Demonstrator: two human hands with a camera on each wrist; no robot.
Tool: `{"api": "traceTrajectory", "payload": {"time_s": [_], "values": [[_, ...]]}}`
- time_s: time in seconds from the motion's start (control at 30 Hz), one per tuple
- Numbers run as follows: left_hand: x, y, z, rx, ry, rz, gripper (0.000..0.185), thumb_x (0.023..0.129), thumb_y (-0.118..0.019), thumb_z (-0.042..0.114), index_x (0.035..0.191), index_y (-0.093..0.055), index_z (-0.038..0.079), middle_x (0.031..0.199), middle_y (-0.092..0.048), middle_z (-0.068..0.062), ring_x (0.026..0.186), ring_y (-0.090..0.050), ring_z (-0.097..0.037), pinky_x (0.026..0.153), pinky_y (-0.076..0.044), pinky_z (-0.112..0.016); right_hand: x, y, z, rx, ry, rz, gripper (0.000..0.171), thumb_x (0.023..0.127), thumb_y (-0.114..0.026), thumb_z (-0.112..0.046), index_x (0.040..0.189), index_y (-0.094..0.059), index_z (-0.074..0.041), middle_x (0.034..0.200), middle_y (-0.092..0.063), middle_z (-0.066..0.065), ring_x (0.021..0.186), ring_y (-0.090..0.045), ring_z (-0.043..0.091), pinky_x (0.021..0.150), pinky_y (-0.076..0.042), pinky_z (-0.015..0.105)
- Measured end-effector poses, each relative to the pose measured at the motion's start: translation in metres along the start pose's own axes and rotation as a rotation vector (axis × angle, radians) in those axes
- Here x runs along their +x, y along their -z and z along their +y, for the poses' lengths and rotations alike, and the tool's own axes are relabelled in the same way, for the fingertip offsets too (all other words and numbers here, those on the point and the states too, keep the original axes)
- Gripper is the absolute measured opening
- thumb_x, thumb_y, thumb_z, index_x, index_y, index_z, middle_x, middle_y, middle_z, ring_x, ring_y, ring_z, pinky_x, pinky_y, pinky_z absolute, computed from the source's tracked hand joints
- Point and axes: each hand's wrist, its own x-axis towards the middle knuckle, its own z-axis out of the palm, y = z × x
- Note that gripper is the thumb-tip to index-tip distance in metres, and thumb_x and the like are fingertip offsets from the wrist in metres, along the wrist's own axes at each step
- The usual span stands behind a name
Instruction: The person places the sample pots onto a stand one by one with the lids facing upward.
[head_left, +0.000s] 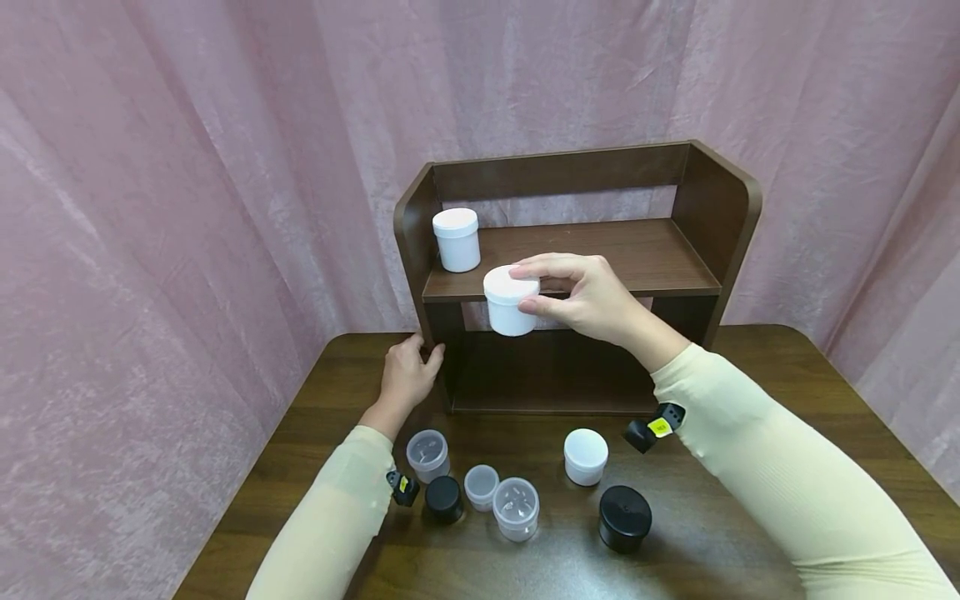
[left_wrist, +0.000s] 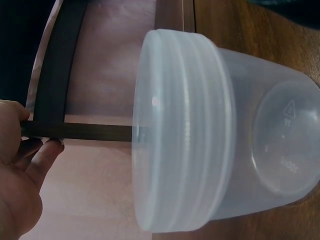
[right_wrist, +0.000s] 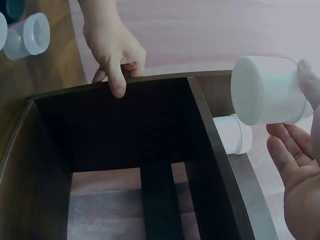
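The white jar (head_left: 507, 310) stands upright in the air, its lid up, base down and long axis vertical, at the near edge of the upper shelf (head_left: 630, 250). The right hand (head_left: 588, 296) grasps it from the right, thumb against its side, fingers at the lid. Left of it, a second jar (head_left: 458, 247) stands upright on the shelf, lid up too. The left hand (head_left: 407, 372) grips the left side panel of the rack (head_left: 729, 221), thumb inside, fingers outside. Nearer, on the table (head_left: 720, 517), three clear tubs (head_left: 516, 510) and a small black jar (head_left: 443, 500) sit left; a white tub (head_left: 585, 458) and a large black jar (head_left: 625, 518) sit right. A pink curtain (head_left: 225, 167) hangs at the far side.
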Motion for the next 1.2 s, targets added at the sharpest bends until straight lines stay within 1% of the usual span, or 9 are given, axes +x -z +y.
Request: {"api": "traceTrajectory", "payload": {"time_s": [0.17,0.3,0.53,0.7,0.87,1.1,1.2], "values": [[0.0,-0.001,-0.002,0.001,-0.013,0.016,0.023,0.086,-0.068,0.018,0.073,-0.06,0.001,0.066,-0.065,-0.017,0.068,-0.064,-0.04,0.06,-0.048,-0.048,0.009,-0.004,0.006,0.044,-0.025,0.005,0.039,0.078,-0.075,0.003,0.116,-0.067,0.003,0.12,-0.064,0.015,0.103,-0.065,0.021,0.085,-0.052,0.033],[-0.001,-0.003,-0.004,0.0,-0.016,0.018,0.023,0.086,-0.068,0.02,0.073,-0.06,0.003,0.067,-0.066,-0.017,0.068,-0.064,-0.038,0.06,-0.048,-0.047,0.016,-0.007,0.009,0.043,-0.037,0.012,0.039,0.078,-0.075,0.004,0.116,-0.067,0.004,0.12,-0.064,0.015,0.102,-0.065,0.022,0.085,-0.052,0.033],[-0.001,-0.005,-0.004,-0.002,-0.02,0.022,0.023,0.087,-0.068,0.02,0.073,-0.06,0.003,0.063,-0.064,-0.014,0.065,-0.064,-0.036,0.058,-0.048,-0.046,0.027,-0.015,0.013,0.03,-0.056,0.02,0.04,0.078,-0.075,0.006,0.116,-0.066,0.005,0.121,-0.063,0.017,0.102,-0.065,0.028,0.086,-0.051,0.035],[-0.001,-0.005,-0.005,0.0,-0.019,0.018,0.023,0.087,-0.068,0.02,0.073,-0.06,0.003,0.065,-0.065,-0.016,0.068,-0.064,-0.037,0.06,-0.048,-0.047,0.035,-0.02,0.017,0.029,-0.124,0.025,0.039,0.079,-0.076,-0.002,0.117,-0.067,0.001,0.121,-0.064,0.014,0.1,-0.067,0.024,0.085,-0.052,0.031],[-0.001,-0.005,-0.003,-0.009,-0.015,0.005,0.024,0.088,-0.067,0.021,0.074,-0.06,0.003,0.068,-0.066,-0.018,0.068,-0.064,-0.036,0.06,-0.048,-0.046,0.044,-0.023,0.023,0.019,-0.175,0.024,0.038,0.08,-0.077,-0.009,0.117,-0.069,-0.004,0.118,-0.066,0.01,0.096,-0.068,0.02,0.081,-0.053,0.031],[-0.002,-0.004,-0.002,-0.012,-0.024,0.015,0.024,0.088,-0.067,0.02,0.072,-0.059,0.004,0.067,-0.065,-0.015,0.065,-0.063,-0.034,0.058,-0.048,-0.045,0.055,-0.026,0.029,-0.02,-0.244,0.023,0.039,0.079,-0.079,-0.013,0.116,-0.069,-0.004,0.116,-0.067,0.012,0.097,-0.068,0.021,0.081,-0.053,0.03],[-0.003,-0.004,-0.001,-0.012,-0.028,0.016,0.025,0.088,-0.067,0.02,0.071,-0.058,0.005,0.066,-0.064,-0.014,0.063,-0.063,-0.033,0.057,-0.047,-0.044,0.058,-0.027,0.032,-0.04,-0.26,0.031,0.038,0.079,-0.079,-0.015,0.115,-0.07,-0.004,0.114,-0.068,0.011,0.096,-0.068,0.019,0.081,-0.053,0.029]]}}
